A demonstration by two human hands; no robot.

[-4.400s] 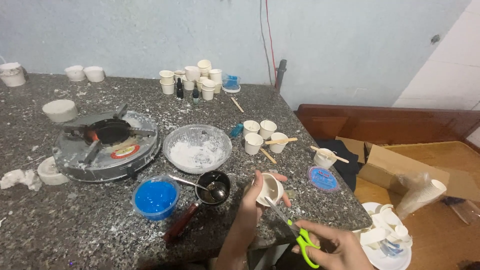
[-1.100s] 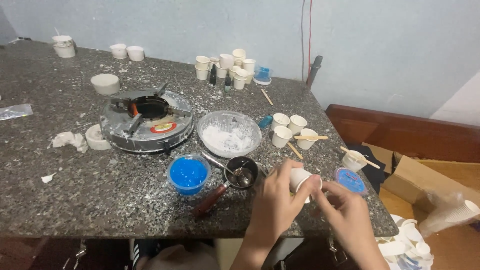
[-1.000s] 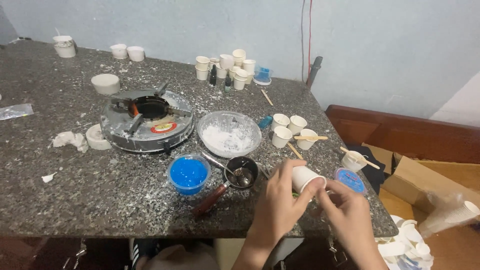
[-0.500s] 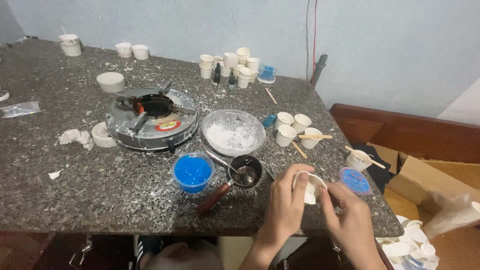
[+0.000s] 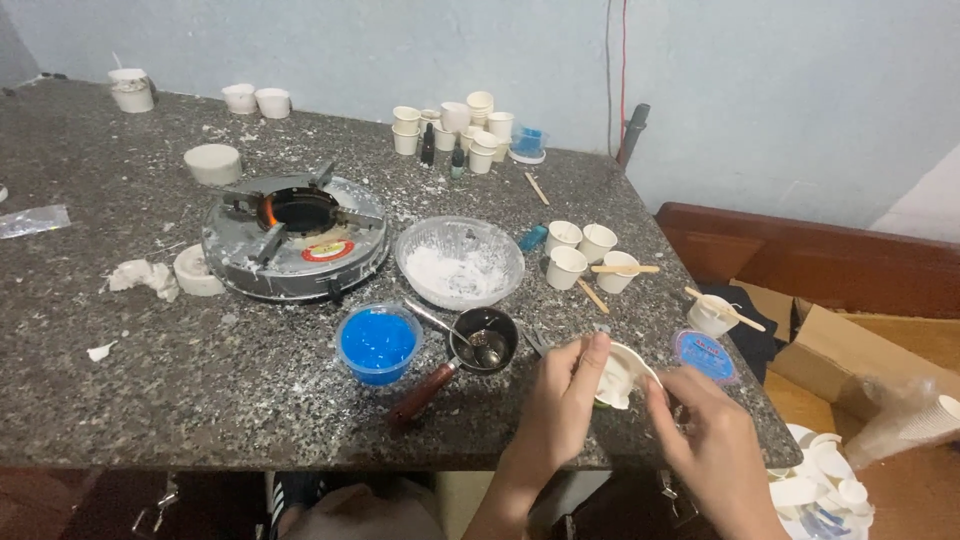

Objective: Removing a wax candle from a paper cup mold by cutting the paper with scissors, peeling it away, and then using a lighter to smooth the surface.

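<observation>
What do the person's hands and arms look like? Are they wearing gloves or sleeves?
No gloves. Both the left hand and the right hand are bare, and so are the forearms as far as the picture shows. No sleeves, rings, watch or bracelets are visible.

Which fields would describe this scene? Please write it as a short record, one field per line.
surface: dark speckled stone table
left hand: holds a small white cup, tilted on its side
right hand: fingers at the cup's rim
near the hands: small dark pan with a spoon in it, blue tub
centre: glass bowl with white powder
stove: round, with a small flame showing
back edge: group of white cups
right of the table: cardboard box, brown floor
</observation>
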